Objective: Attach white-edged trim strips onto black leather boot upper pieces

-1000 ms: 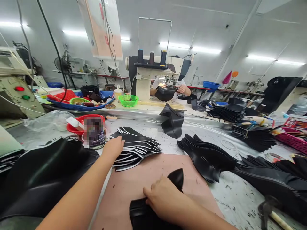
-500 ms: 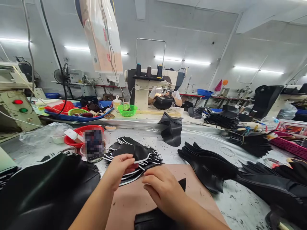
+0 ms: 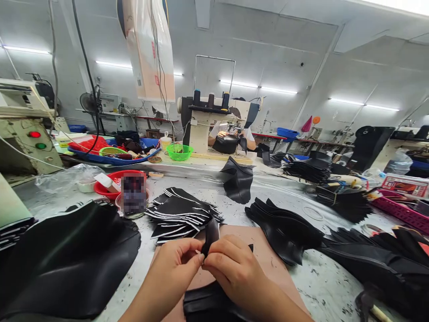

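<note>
In front of me, my left hand [image 3: 176, 270] and my right hand [image 3: 236, 268] are closed with their fingertips together on a small black leather piece [image 3: 211, 230]. The piece stands up, bent, between them, and a light edge shows on its right side. Just beyond lies a stack of black leather pieces with white edges [image 3: 182, 208]. Under my hands is a pinkish-brown board [image 3: 271, 255]. Another black leather piece [image 3: 204, 302] rests on it, partly covered by my right hand.
Black leather piles [image 3: 283, 228] lie to the right, and a large black sheet [image 3: 73, 264] to the left. A red bowl [image 3: 109, 190] sits beyond it. Across the table a person's hand [image 3: 223, 133] works at a sewing machine [image 3: 197, 125]. A magenta basket [image 3: 402, 210] stands far right.
My left hand has drawn a piece off the white-edged stack toward me. My right hand has closed on it too, and the piece is now bent upright between both hands.
</note>
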Demonstrator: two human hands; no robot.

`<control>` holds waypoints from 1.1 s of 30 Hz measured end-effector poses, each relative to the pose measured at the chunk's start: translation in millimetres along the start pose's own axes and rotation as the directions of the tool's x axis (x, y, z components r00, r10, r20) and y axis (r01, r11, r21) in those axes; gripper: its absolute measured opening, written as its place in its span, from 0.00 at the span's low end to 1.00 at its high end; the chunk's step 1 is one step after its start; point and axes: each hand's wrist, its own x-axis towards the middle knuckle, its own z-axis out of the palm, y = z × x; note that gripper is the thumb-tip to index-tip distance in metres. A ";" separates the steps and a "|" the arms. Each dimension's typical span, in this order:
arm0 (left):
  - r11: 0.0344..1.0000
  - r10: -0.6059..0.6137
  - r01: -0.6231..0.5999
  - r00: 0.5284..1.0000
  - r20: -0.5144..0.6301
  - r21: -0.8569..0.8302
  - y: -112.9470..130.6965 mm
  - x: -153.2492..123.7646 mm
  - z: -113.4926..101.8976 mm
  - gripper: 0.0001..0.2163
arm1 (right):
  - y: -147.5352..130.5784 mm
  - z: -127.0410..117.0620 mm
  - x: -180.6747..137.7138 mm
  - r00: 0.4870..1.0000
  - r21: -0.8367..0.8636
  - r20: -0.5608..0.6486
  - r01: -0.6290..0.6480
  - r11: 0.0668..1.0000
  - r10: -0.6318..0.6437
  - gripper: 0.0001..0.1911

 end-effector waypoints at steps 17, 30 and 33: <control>0.997 -0.037 0.040 0.999 0.036 -0.069 9.3 -10.2 12.9 0.10 | -11.1 -11.0 -11.1 0.982 0.172 0.076 -0.184 0.968 0.173 0.09; 0.935 -0.224 0.225 0.974 0.037 -0.275 -21.2 -14.1 23.3 0.12 | -9.3 -5.7 -34.0 0.943 0.237 0.192 -0.313 0.920 0.271 0.09; 0.945 -0.217 0.214 0.976 0.017 -0.248 -19.1 -16.9 24.5 0.10 | -13.8 -0.4 -33.7 0.944 0.231 0.172 -0.315 0.920 0.281 0.09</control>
